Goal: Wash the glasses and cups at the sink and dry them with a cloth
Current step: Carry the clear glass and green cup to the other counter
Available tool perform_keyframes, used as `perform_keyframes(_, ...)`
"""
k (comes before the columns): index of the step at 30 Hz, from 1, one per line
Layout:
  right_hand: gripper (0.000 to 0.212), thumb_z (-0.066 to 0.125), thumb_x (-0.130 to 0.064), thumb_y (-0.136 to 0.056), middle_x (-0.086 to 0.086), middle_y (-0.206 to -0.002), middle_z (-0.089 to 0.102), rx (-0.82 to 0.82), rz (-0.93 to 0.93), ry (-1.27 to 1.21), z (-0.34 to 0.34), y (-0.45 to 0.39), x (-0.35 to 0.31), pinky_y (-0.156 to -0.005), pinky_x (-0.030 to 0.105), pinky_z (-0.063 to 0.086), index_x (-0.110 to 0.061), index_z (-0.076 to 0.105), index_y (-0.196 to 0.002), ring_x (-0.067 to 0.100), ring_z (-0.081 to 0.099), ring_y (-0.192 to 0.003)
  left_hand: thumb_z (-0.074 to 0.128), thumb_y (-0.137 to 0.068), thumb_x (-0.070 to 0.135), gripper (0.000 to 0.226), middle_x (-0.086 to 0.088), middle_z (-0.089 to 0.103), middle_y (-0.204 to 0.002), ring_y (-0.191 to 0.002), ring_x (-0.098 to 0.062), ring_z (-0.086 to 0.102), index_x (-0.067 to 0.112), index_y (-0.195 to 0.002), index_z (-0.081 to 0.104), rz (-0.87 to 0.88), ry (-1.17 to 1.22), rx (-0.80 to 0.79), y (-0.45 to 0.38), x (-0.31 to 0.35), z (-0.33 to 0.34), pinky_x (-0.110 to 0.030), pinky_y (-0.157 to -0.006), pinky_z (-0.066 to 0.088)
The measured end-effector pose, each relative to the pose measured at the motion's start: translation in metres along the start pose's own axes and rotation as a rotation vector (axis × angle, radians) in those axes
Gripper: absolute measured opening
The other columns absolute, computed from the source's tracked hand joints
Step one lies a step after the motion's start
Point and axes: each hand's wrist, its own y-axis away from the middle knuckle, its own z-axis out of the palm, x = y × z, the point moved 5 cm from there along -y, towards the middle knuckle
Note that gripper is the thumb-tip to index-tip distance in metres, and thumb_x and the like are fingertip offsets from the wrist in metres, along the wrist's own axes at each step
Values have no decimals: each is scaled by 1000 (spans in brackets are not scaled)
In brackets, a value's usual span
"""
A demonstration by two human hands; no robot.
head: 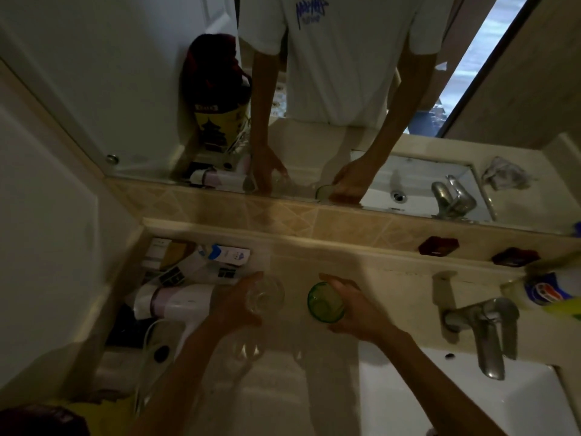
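The right hand point(352, 306) grips a green glass point(325, 303), the left hand point(235, 306) a clear glass point(265, 295) — both over the counter point(298, 262). Picking-up step, I think; next, carry them to the sink point(440, 401).

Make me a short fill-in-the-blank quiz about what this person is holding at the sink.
1. The right hand holds a glass coloured ____.
2. The left hand holds a ____ glass.
3. The tap stands to the ____ of both glasses.

Missing words: green; clear; right
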Motion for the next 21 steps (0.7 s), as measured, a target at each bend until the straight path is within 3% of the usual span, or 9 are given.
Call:
perform_keyframes(2, 105, 85, -18, -66, -4, -156, 30, -78, -52, 169, -2, -5, -8, -113, 35, 31, -28, 27, -152, 20, 22, -143, 89, -69, 9, 108, 12, 38, -142, -136, -17, 46, 30, -155, 26, 25, -106, -46, -4, 7, -6, -15, -95, 39)
perform_keyframes(4, 100, 85, -20, -68, -2, -158, 27, -105, -68, 300, -3, -9, -12, -115, 38, 30, -25, 30, -151, 25, 23, -143, 89, -68, 14, 104, 12, 42, -140, -133, -16, 49, 43, -149, 31, 54, -158, -74, -7, 12, -11, -27, -100, 48)
perform_keyframes(7, 96, 85, -29, -68, 1, -156, 28, -77, -30, 361, -5, -10, -13, -113, 38, 34, -21, 35, -149, 27, 29, -140, 89, -70, 20, 97, 1, 49, -146, -132, -21, 51, 24, -151, 37, -9, -207, -39, -1, 19, -11, -32, -103, 46)
perform_keyframes(10, 96, 84, -45, -66, 5, -149, 35, 41, 75, 328, -3, -4, -11, -106, 35, 41, -16, 39, -145, 26, 35, -133, 88, -65, 46, 91, 2, 60, -136, -121, -23, 60, 24, -143, 47, -18, -338, 196, 19, 32, -4, -29, -95, 43)
perform_keyframes(12, 97, 81, -54, -67, 7, -145, 38, 130, 131, 314, 0, 0, -12, -103, 34, 43, -13, 39, -143, 25, 39, -130, 94, -59, 42, 88, -3, 67, -125, -114, -22, 66, 12, -134, 57, 26, -183, 331, 29, 36, 10, -20, -90, 41)
perform_keyframes(14, 99, 79, -57, -67, 9, -146, 36, 166, 160, 317, 2, 2, -13, -103, 34, 43, -11, 36, -144, 26, 39, -130, 96, -58, 34, 91, -1, 61, -126, -118, -16, 60, 8, -134, 55, 1, 5, 359, 30, 31, 23, -15, -90, 37)
perform_keyframes(16, 108, 82, -56, -66, 10, -151, 31, 128, 176, 308, 1, 0, -14, -106, 37, 42, -12, 29, -149, 28, 36, -135, 96, -59, 36, 106, 3, 48, -138, -133, -19, 48, 8, -146, 41, -19, 12, 342, 30, 35, 23, -17, -98, 35)
perform_keyframes(18, 118, 86, -49, -63, 8, -158, 22, 23, 144, 300, 0, -3, -14, -111, 42, 38, -19, 18, -154, 32, 27, -142, 96, -60, 34, 123, -6, 31, -157, -147, -25, 31, 7, -156, 24, -15, -59, 236, 25, 35, 18, -28, -114, 31)
perform_keyframes(21, 110, 87, -25, -67, 2, -161, 18, -122, -4, 404, -1, -5, -17, -113, 46, 35, -31, 20, -153, 32, 18, -146, 94, -65, 19, 115, -12, 19, -164, -152, -28, 22, 7, -155, 23, 78, -229, 25, 17, 46, 5, -30, -121, 26)
